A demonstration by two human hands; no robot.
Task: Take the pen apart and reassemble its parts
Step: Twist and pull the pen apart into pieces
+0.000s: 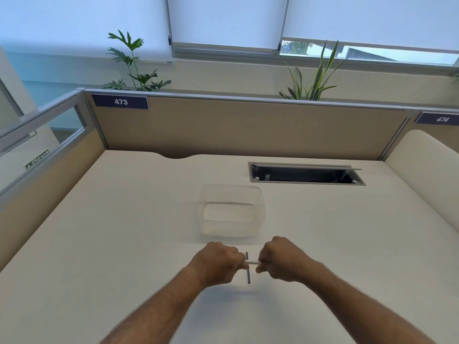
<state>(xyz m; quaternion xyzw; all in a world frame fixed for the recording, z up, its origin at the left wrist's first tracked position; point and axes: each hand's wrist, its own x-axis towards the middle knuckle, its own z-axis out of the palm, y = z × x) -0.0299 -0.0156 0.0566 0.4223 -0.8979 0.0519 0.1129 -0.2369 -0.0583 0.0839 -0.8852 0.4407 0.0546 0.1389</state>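
Note:
Both my hands meet above the cream desk [124, 232], near its front middle. Between them runs a short white pen barrel [253, 262], held level. My left hand [218, 263] pinches its left end and my right hand [283, 259] pinches its right end. A thin dark rod, seemingly the pen's refill [248, 268], lies on the desk just below the barrel, pointing away from me. The barrel's ends are hidden inside my fingers.
A clear plastic container [231, 211] stands just beyond my hands. Further back right is an open cable slot [305, 173] in the desk. Beige partition walls [248, 125] close off the back and left sides, and a raised cream ledge [427, 165] borders the right.

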